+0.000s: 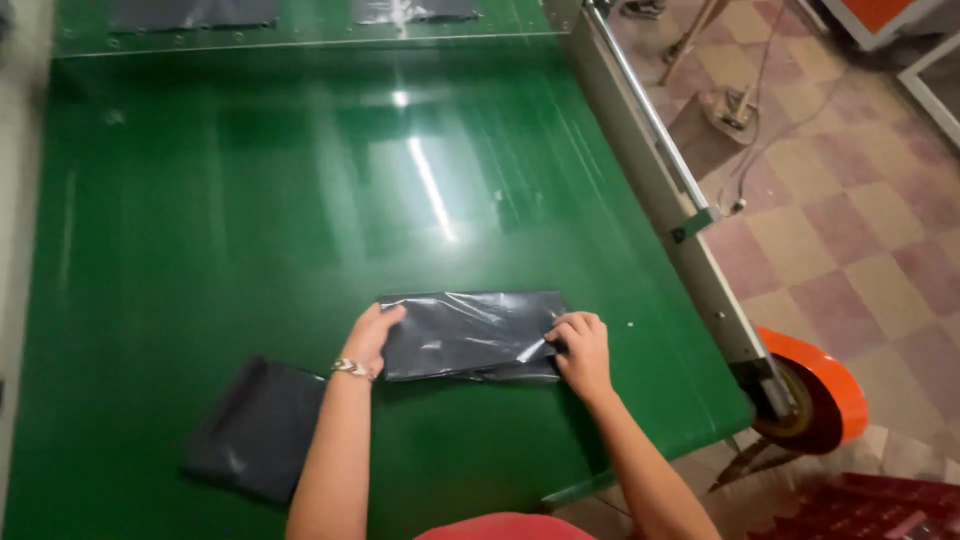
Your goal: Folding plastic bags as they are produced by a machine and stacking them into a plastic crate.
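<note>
Second dark bag (258, 428) just left of held bag stack (470, 334).

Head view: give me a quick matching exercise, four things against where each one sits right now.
Things:
1. Left hand
2. Right hand
3. Second dark grey plastic bag stack
4. Orange-rimmed roller

Places:
A. Beyond the green belt's near right corner, over the checkered floor
B. On the right end of the glossy dark grey plastic bag stack
C. Lying apart on the belt, left of the forearm
D. On that stack's left end

Pairs: 1-D, 2-B, 3-C, 4-A
</note>
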